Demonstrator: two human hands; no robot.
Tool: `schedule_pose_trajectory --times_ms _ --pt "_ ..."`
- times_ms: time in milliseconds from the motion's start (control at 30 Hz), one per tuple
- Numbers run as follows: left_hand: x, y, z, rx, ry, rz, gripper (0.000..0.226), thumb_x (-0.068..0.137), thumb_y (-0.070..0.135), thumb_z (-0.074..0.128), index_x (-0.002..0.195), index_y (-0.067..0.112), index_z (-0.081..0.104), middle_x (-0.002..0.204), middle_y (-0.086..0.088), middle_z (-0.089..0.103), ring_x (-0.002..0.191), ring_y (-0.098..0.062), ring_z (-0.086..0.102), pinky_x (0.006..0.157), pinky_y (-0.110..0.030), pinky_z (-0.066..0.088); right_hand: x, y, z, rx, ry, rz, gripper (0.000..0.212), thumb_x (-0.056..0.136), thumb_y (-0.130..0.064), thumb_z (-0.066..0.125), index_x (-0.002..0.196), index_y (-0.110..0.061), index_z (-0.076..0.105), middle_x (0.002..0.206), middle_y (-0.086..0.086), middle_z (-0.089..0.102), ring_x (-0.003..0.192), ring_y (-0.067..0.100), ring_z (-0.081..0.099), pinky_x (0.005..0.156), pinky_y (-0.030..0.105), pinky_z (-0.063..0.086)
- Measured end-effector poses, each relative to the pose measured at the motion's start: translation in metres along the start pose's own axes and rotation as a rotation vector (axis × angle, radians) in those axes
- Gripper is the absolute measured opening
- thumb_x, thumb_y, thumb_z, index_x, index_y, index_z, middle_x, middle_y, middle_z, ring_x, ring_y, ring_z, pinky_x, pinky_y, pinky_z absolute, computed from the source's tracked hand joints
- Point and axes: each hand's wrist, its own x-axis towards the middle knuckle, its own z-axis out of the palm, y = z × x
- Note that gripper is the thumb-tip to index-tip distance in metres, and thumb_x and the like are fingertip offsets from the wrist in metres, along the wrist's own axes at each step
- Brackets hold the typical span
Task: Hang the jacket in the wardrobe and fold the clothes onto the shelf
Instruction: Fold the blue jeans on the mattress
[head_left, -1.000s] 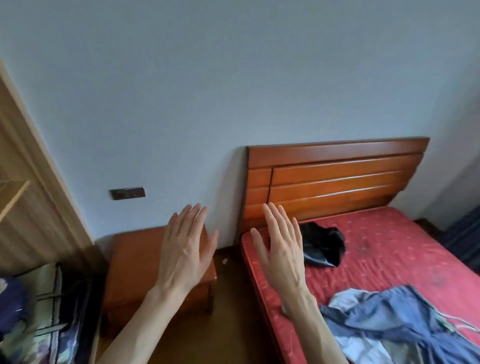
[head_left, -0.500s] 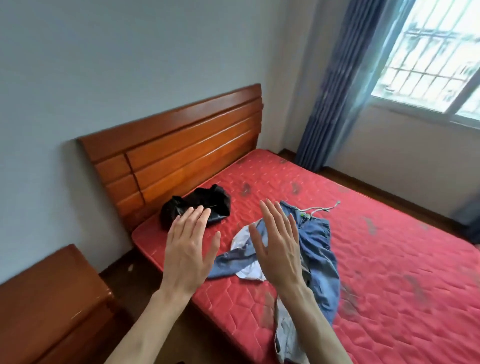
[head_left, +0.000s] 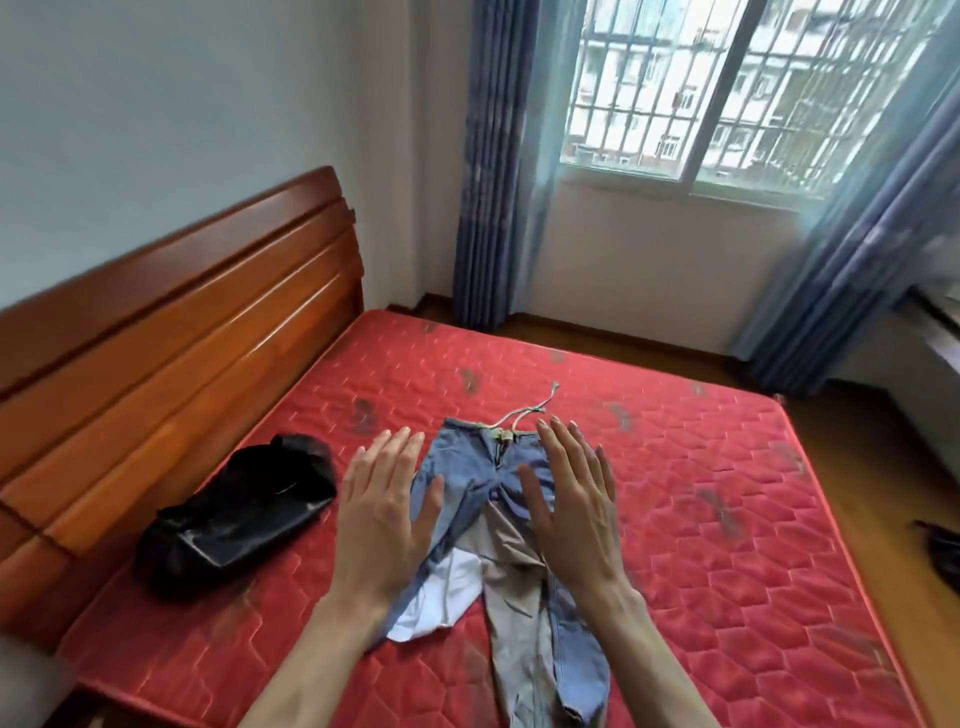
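Two hands, left hand (head_left: 382, 514) and right hand (head_left: 574, 506), fingers straight, holding nothing, above blue jeans (head_left: 485, 483) lying on red bed (head_left: 701, 519); black jacket (head_left: 239, 514) bunched near headboard (head_left: 171, 332)

Bed: a red quilted mattress (head_left: 649, 467) carried the clothes.
Centre: blue jeans (head_left: 480, 478) lay flat, over a white garment (head_left: 441, 597).
Left: a black jacket (head_left: 234, 514) lay crumpled.

Jeans (head_left: 483, 478) mid-mattress (head_left: 727, 545); jacket (head_left: 234, 519) left, by headboard (head_left: 171, 332)
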Motion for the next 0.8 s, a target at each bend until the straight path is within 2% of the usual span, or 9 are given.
schedule_pose_trajectory --times_ms 133,300,400,633,800 --pt "0.054 -0.029 0.036 -0.021 -0.076 0.033 0.061 0.106 0.052 0.038 0.149 0.011 0.052 0.153 -0.006 0.053 0.148 -0.024 0.042 0.124 -0.047 0.030 0.044 0.019 0.031 -0.068 0.009 0.070 0.056 0.107 -0.046 0.045 0.157 -0.021 0.044 0.163 -0.003 0.042 0.156 0.014 0.030 0.128 0.042 0.022" --pt "0.117 -0.071 0.089 -0.046 -0.159 0.070 0.060 0.106 0.053 0.038 0.150 0.014 0.052 0.154 -0.003 0.052 0.148 -0.022 0.041 0.125 -0.045 0.027 0.092 0.043 0.077 -0.103 -0.014 0.168 0.057 0.108 -0.051 0.038 0.158 -0.023 0.042 0.164 -0.006 0.040 0.156 0.012 0.028 0.128 0.043 0.022" --pt "0.146 -0.090 0.121 -0.059 -0.225 0.081 0.059 0.107 0.052 0.038 0.150 0.014 0.051 0.154 -0.003 0.052 0.149 -0.021 0.040 0.125 -0.045 0.027 0.115 0.059 0.100 -0.116 -0.024 0.201 0.056 0.108 -0.046 0.042 0.158 -0.022 0.042 0.162 -0.004 0.043 0.155 0.012 0.031 0.127 0.045 0.026" --pt "0.186 -0.120 0.199 -0.041 -0.343 0.040 0.062 0.107 0.055 0.033 0.147 0.014 0.055 0.151 -0.004 0.056 0.146 -0.022 0.045 0.124 -0.046 0.031 0.158 0.118 0.160 -0.128 -0.103 0.295 0.058 0.108 -0.050 0.038 0.159 -0.023 0.040 0.163 -0.001 0.042 0.155 0.016 0.032 0.126 0.050 0.026" --pt "0.200 -0.150 0.277 -0.127 -0.369 -0.042 0.055 0.104 0.050 0.041 0.145 0.017 0.057 0.149 0.000 0.058 0.144 -0.017 0.046 0.120 -0.043 0.035 0.172 0.182 0.222 -0.120 -0.109 0.353 0.059 0.107 -0.050 0.040 0.157 -0.021 0.043 0.162 -0.001 0.045 0.153 0.017 0.035 0.126 0.048 0.027"
